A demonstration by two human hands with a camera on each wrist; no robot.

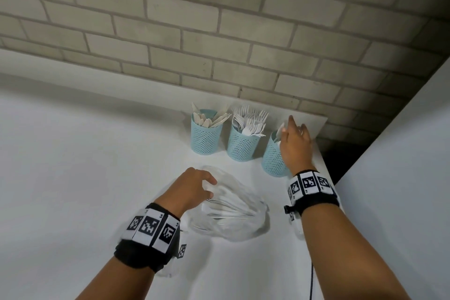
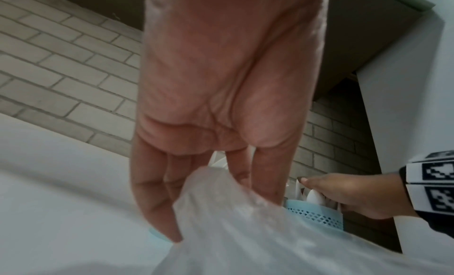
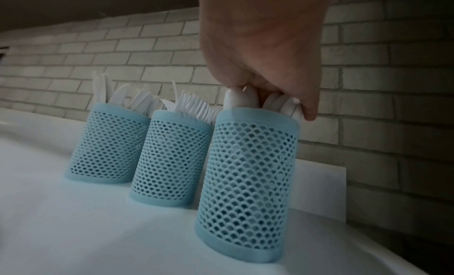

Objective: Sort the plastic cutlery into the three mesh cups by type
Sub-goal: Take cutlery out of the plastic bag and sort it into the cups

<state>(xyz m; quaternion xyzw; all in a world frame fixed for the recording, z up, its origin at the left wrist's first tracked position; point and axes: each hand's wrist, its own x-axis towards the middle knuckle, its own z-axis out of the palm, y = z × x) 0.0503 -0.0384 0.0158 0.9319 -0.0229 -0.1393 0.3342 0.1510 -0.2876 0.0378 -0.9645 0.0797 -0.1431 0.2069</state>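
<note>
Three blue mesh cups stand in a row by the brick wall. The left cup (image 1: 205, 137) (image 3: 110, 143) has knives, the middle cup (image 1: 242, 147) (image 3: 172, 157) forks, the right cup (image 1: 272, 159) (image 3: 248, 182) (image 2: 314, 215) spoons (image 3: 240, 99). My right hand (image 1: 295, 141) (image 3: 265, 46) (image 2: 356, 197) is over the right cup, fingers spread and lying on the spoon bowls. My left hand (image 1: 194, 187) (image 2: 216, 104) grips the top of a clear plastic bag (image 1: 231, 212) (image 2: 245, 240) that lies on the table with white cutlery inside.
The white table (image 1: 73, 165) ends just right of the spoon cup, with a dark gap (image 1: 338, 161) and a white panel (image 1: 401, 153) beyond. A brick wall (image 1: 219, 31) rises close behind the cups.
</note>
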